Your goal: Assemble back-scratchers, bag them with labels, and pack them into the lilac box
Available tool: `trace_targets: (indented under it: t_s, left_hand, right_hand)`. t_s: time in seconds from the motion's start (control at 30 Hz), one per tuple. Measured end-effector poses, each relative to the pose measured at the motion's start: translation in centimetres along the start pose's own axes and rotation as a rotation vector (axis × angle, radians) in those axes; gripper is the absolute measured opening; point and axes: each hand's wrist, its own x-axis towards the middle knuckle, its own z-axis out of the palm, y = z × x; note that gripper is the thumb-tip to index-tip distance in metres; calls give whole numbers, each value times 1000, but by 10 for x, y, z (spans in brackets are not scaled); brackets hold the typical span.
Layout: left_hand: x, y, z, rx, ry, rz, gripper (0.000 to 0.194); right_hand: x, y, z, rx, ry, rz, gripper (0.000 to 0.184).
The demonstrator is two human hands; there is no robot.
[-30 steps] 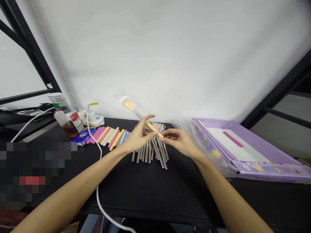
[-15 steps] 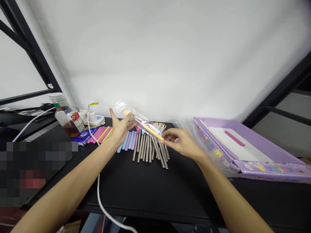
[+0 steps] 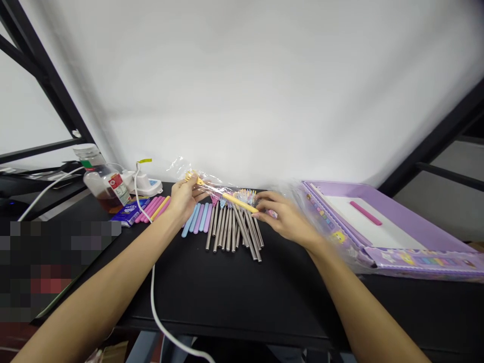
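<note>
A yellow back scratcher (image 3: 239, 202) with a thin metal rod is held level between my hands, in a clear plastic sleeve (image 3: 216, 180). My left hand (image 3: 186, 197) is closed on its yellow head end. At the other end, my right hand (image 3: 278, 214) pinches the tip of the yellow handle between thumb and fingers. Below lies a bunch of metal rods (image 3: 227, 229) with small coloured claw heads (image 3: 247, 194) at their far ends. Blue and purple handles (image 3: 197, 219) lie just left of the rods, and pink and yellow handles (image 3: 152, 207) lie beyond my left wrist.
At right stands an open purple box (image 3: 336, 222) in clear wrap, holding a pink stick (image 3: 365, 213). A jar of brown liquid (image 3: 100, 176), a blue packet (image 3: 130, 212) and a white power strip (image 3: 151, 187) stand at left. A white cable (image 3: 154, 297) crosses the black table (image 3: 242, 292).
My left fingers, spread before, have closed around the head end. The back scratcher has shifted slightly right, and its metal rod now shows between head and handle.
</note>
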Motion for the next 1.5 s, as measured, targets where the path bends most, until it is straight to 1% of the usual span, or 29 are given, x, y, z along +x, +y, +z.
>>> trace_targets:
  t_s: [0.13, 0.27, 0.33, 0.5, 0.63, 0.8, 0.93, 1.0, 1.1, 1.17, 1.33, 1.5]
  left_hand:
    - [2, -8, -4, -3, 12, -2, 20]
    - [3, -15, -7, 27, -34, 28, 17]
    - [3, -17, -7, 33, -51, 48, 18]
    - [3, -19, -7, 12, -49, 55, 17]
    - [3, -23, -7, -19, -29, 40, 23]
    - [0, -24, -5, -22, -15, 43, 24]
    - [-2, -23, -3, -42, -22, 44, 24]
    - [-2, -22, -2, -50, -29, 49, 23]
    - [-3, -22, -2, -51, -46, 70, 21]
    - [-3, -21, -2, -44, -55, 78, 22]
    - [-5, -19, 0, -53, -63, 91, 21]
    - [-6, -20, 2, -78, -93, 111, 23]
  right_hand:
    - [-2, 3, 8, -36, -14, -60, 20]
    - [-4, 4, 18, -67, -109, -45, 23]
    - [-5, 6, 22, -50, -115, -31, 23]
    - [-4, 4, 23, 47, -9, 72, 19]
    - [-1, -1, 19, 132, 22, 112, 24]
    - [2, -5, 14, 199, 9, 170, 32]
    - [1, -4, 17, 249, -19, 274, 37]
    - [1, -3, 20, 269, -12, 315, 37]
    - [1, -2, 23, 310, 9, 339, 35]
    - [1, -2, 24, 351, 1, 361, 35]
    - [1, -1, 25, 476, 2, 424, 41]
    - [1, -2, 27, 559, 19, 534, 45]
